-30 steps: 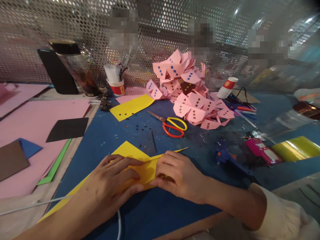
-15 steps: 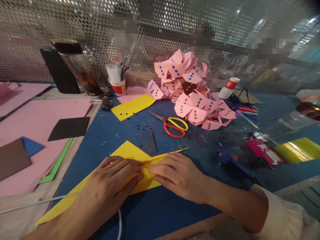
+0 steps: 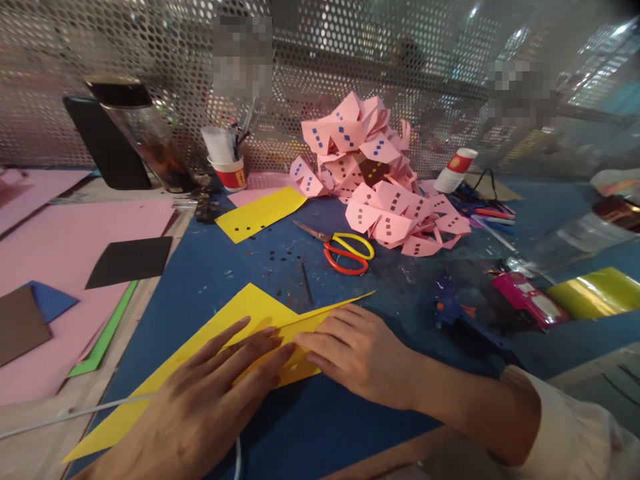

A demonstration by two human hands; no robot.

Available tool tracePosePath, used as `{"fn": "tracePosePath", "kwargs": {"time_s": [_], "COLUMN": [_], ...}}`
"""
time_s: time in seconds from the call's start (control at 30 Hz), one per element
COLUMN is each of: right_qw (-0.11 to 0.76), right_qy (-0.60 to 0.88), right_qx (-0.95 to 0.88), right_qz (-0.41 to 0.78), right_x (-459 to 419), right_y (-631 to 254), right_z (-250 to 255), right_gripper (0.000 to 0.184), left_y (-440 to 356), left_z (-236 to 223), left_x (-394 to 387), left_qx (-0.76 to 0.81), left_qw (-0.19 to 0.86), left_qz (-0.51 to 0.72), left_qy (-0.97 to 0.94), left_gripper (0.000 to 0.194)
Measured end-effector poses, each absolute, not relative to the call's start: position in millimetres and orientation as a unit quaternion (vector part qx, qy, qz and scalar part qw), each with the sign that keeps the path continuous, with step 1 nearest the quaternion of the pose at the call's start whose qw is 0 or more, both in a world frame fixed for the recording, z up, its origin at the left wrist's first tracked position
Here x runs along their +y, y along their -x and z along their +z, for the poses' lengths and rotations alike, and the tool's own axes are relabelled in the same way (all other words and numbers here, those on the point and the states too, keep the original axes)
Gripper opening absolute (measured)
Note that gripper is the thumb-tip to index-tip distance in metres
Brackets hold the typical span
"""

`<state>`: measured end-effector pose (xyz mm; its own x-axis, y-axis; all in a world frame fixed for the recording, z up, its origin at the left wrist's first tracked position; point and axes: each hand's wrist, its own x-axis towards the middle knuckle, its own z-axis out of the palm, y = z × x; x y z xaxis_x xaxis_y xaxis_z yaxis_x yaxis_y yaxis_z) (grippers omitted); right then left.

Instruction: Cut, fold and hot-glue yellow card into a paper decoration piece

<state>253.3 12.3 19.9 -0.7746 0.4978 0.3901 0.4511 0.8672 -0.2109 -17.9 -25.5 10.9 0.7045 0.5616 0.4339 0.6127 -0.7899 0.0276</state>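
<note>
A folded sheet of yellow paper (image 3: 250, 305) lies on the blue tabletop in front of me, its narrow folded strip running out to the right. My left hand (image 3: 207, 393) rests flat on the paper with its fingers spread, pressing near the fold. Close beside it, my right hand (image 3: 357, 353) grips the folded part with bent fingers; its thumb and fingertips meet the paper. Beyond the paper are scissors (image 3: 345, 253) with one yellow and one red handle, and a thin dark stick (image 3: 306, 283).
Pink paper pieces (image 3: 385, 213) with small squares are heaped at the back. Paper cups (image 3: 230, 175), a jar (image 3: 160, 147) and a phone (image 3: 105, 143) stand along the mesh wall. A blue glue gun (image 3: 450, 307) lies right. A white cable (image 3: 100, 405) passes under my left arm.
My left hand has slid slightly down and its fingers have spread and straightened on the yellow paper. My right hand stays at the fold. The view has shifted slightly.
</note>
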Motion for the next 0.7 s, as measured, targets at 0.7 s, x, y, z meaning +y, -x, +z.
{"fn": "tracePosePath", "kwargs": {"time_s": [0.7], "right_qw": [0.184], "right_qy": [0.259], "right_qx": [-0.948], "right_qz": [-0.002], "right_x": [9], "right_y": [-254], "right_z": [19], "right_gripper": [0.029], "left_y": [26], "left_z": [2], "left_x": [-26], "left_qx": [-0.296], "left_qw": [0.084], "left_qz": [-0.194], "left_qy": [0.932], "left_gripper": [0.042]}}
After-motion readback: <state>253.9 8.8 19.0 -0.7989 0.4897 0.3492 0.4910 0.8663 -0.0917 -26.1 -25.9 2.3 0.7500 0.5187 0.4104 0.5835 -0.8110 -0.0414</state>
